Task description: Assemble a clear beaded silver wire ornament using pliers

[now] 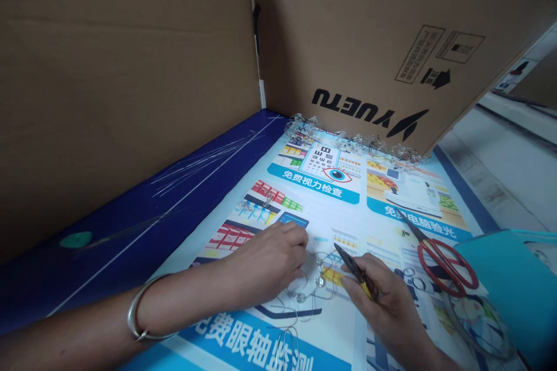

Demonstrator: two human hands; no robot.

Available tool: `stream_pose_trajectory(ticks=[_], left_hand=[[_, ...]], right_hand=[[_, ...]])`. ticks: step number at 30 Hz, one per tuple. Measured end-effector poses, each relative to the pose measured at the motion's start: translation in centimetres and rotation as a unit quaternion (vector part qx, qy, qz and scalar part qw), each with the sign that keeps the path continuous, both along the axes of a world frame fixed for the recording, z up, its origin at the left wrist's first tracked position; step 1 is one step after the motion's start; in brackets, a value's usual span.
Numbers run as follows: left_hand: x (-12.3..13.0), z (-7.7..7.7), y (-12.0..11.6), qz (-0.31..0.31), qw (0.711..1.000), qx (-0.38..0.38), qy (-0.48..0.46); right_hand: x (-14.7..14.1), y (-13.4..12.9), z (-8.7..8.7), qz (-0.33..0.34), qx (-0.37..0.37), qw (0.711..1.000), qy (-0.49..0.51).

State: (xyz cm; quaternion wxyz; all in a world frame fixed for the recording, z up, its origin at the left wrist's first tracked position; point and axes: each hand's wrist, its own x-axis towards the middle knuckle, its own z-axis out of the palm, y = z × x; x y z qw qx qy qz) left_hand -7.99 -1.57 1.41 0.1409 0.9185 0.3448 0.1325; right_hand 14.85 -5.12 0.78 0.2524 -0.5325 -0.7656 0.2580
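My right hand (385, 301) is closed around pliers (354, 266) with dark pointed jaws and yellow on the handles. Their tips point up and left, just right of a tangle of thin wire (319, 269) with clear beads. Curled over the left side of that tangle is my left hand (278, 261). Its fingers are closed where the wire runs in under them; the exact grip is hidden. More loops of wire (287, 342) trail below my left hand. A printed sheet (339, 330) lies beneath both hands.
Cardboard walls (130, 69) stand at the left and back. Along the back wall runs a row of beaded wire pieces (361, 142). Red-handled scissors (448, 266), a wire coil (474, 330) and a turquoise item (513, 284) are at the right. Straight wires (204, 156) lie on the blue strip.
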Motion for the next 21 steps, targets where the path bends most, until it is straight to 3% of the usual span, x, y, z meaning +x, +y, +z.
stream_pose_trajectory(ticks=[8, 21], left_hand=[[0.1, -0.3, 0.1, 0.001, 1.0, -0.011, -0.014], [-0.7, 1.1, 0.2, -0.036, 0.998, -0.035, 0.027]], right_hand=[[0.1, -0.1, -0.1, 0.001, -0.01, 1.0, -0.001], [-0.1, -0.1, -0.1, 0.0, -0.03, 0.999, 0.024]])
